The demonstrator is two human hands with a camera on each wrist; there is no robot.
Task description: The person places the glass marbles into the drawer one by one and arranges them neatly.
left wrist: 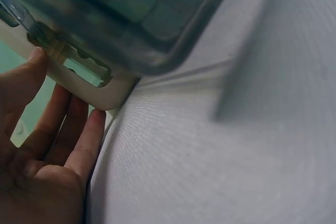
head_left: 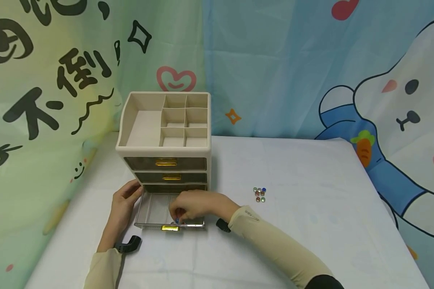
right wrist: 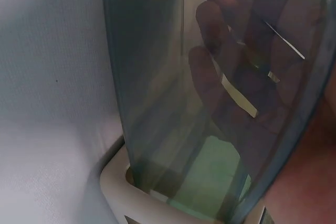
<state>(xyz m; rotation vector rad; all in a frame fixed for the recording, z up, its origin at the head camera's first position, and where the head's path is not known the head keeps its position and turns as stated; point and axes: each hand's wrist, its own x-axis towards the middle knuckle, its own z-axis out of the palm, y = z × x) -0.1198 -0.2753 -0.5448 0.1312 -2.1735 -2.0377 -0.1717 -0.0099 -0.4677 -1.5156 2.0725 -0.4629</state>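
Note:
A white desktop organizer (head_left: pixel 142 125) stands on the table, its lowest clear drawer (head_left: pixel 153 209) pulled out at the front. My right hand (head_left: pixel 193 204) reaches over this drawer, fingertips low near its front wall, pinching a small blue gem (head_left: pixel 177 220). Through the tinted drawer wall (right wrist: pixel 144 72), the right wrist view shows that hand's bent fingers (right wrist: pixel 206 72). Beside the drawer, my left hand (head_left: pixel 124 202) touches the organizer's lower left corner. In the left wrist view its thumb meets the white frame (left wrist: pixel 84 90) while the other fingers (left wrist: pixel 86 142) extend along the side.
Several small coloured gems (head_left: pixel 259 194) lie grouped on the white tablecloth (head_left: pixel 304 224) right of the organizer. Two upper drawers (head_left: pixel 186 163) with gold handles are closed. Open compartments (head_left: pixel 196 116) top the organizer. A printed curtain (head_left: pixel 260 72) hangs behind and at the left.

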